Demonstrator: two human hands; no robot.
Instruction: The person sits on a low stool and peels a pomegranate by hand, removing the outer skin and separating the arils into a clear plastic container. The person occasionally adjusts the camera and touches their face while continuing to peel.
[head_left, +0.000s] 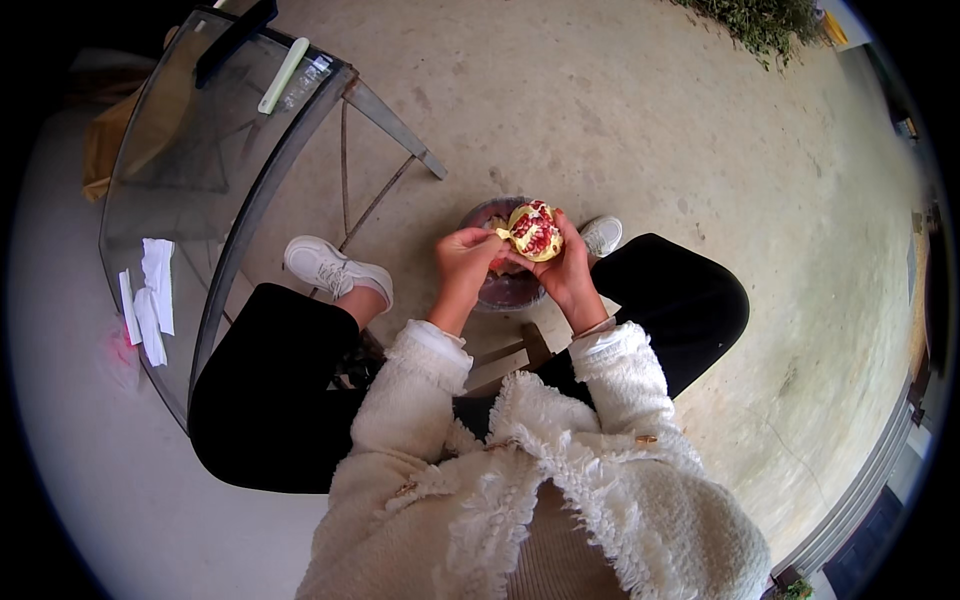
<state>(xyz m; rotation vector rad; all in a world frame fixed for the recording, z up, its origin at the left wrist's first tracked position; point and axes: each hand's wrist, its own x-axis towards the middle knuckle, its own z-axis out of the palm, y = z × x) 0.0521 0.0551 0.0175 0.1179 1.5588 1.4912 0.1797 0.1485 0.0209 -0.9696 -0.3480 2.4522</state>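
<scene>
A partly peeled pomegranate (535, 231), with red seeds and pale yellow pith showing, is held above a round dark basin. My right hand (566, 270) grips it from the right and below. At its left side, the fingertips of my left hand (471, 262) pinch a pale piece of pith or membrane that touches the fruit. The basin (510, 302) stands on the floor between my feet, and scraps of peel lie inside it, partly hidden by my hands.
To the left stands a glass-topped table (187, 187) with a metal frame. On it lie a pale green long-handled item (283, 75), a dark object (234, 41) and crumpled white paper strips (154, 300). Leafy plants (765, 26) are at the upper right of the concrete floor.
</scene>
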